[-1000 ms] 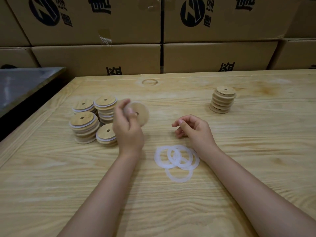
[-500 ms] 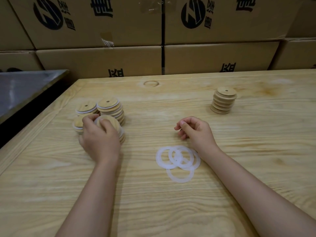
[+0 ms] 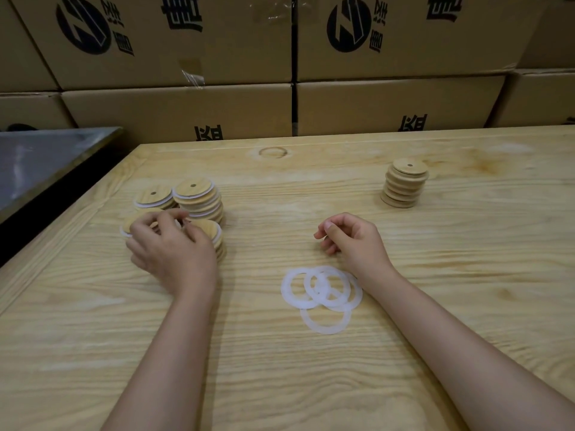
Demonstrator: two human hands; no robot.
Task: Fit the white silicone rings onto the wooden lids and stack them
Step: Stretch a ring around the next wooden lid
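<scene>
Rings: likely floppy, light; pinch rims. Lids: stiff. My left hand covers ringed stacks, grip unclear; right hand loosely curled, empty.

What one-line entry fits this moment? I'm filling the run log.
left hand: over ringed-lid stacks, grip unclear | right hand: loosely curled, empty | loose rings: on table | bare lids: stacked far right

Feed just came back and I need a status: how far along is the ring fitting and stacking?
Done: four stacks of ringed lids stand at the left, white edges showing. In hand: the left hand rests over the front stacks; whether it grips a lid is hidden. The right hand lies loosely curled, empty. Left: a few loose rings and one stack of bare lids at the far right.
</scene>
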